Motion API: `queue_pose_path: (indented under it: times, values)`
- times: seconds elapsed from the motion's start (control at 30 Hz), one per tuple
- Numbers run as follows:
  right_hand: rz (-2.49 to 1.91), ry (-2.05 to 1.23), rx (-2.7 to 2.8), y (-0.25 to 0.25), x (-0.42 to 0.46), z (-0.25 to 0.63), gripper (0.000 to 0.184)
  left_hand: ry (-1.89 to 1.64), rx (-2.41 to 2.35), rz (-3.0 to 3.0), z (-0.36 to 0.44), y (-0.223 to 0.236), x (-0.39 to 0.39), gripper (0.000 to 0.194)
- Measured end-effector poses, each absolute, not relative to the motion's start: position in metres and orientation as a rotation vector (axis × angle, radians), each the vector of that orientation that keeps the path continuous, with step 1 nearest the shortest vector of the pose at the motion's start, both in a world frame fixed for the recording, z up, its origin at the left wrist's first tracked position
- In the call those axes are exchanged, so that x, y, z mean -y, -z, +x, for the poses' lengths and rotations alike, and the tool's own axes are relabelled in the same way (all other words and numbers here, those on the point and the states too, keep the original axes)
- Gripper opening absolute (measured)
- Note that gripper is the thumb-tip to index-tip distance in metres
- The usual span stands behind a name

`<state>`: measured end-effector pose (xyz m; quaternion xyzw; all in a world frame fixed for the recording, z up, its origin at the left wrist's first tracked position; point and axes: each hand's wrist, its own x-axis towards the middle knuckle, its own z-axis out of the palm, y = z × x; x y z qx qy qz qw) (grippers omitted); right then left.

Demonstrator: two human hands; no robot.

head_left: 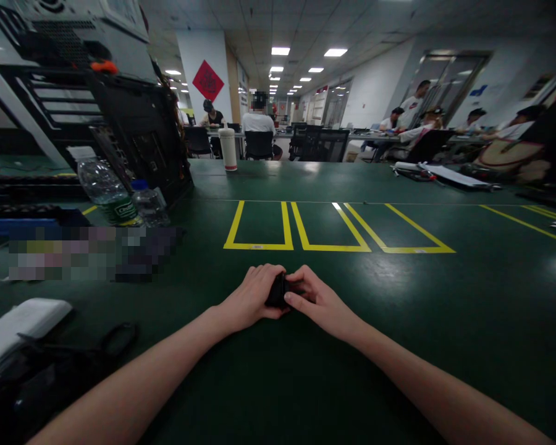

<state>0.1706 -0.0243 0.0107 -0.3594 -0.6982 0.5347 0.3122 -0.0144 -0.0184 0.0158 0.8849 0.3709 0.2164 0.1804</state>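
Note:
A small black box-like object (276,293) rests between my hands, low over the green table (278,383). My left hand (252,292) wraps round its left side, with the thumb along the near edge. From the right, my right hand (317,300) grips the object's right side between thumb and fingers. Much of the object is covered by my fingers, and its exact kind cannot be made out. Just beyond my hands, yellow tape outlines (258,246) mark the table surface.
Clear plastic bottles (104,185) and an opened computer case (143,136) stand at the left. A white power adapter-like block (32,321) and black cables (74,364) lie near left. A white cup (228,148) stands at the far edge. Papers (454,175) lie far right; people sit beyond.

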Motion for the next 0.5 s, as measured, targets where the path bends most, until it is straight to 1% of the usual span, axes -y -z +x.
queue_pose_path:
  times: [0.1,0.27,0.5]
  values:
    - [-0.967,-1.425,1.781,-0.0091,0.0243,0.1688,0.015,-0.606,-1.058,2.485,-0.0139,-0.0176,0.0191,0.052]
    - [-1.043,-1.390,1.789,-0.0089,0.0230,0.1694,0.024,-0.602,-1.063,2.498,-0.0131,-0.0160,0.0182,0.053]
    - [-0.922,-1.420,1.833,-0.0087,0.0197,0.1726,0.022,-0.618,-1.068,2.502,-0.0139,-0.0129,0.0182,0.053]
